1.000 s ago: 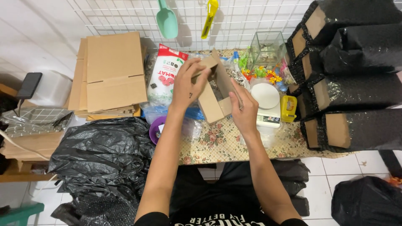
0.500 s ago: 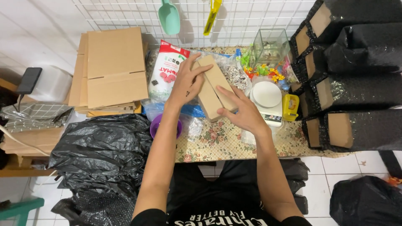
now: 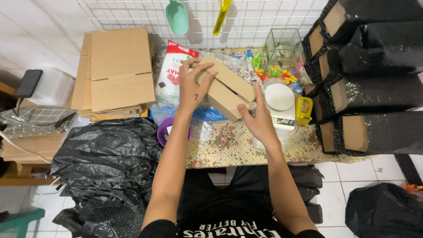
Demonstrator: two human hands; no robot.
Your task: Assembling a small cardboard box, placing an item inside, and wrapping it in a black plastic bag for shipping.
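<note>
Head view: left hand (image 3: 190, 88) grips the far end of the small brown cardboard box (image 3: 225, 90), fingers curled over its top edge; right hand (image 3: 260, 121) braces the near corner, fingers spread flat. Box is held above the floral tablecloth (image 3: 229, 147). Risk: box tips toward the white digital scale (image 3: 280, 102) just right of it. White tiled floor, wire grid wall behind.

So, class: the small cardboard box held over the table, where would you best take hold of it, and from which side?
Grip the cardboard box across its two long flat sides, one hand at each end, coming from above. It is long and lies tilted, its far end towards the wall grid. The left hand already clasps that far end; the right hand is at the near corner.
</note>
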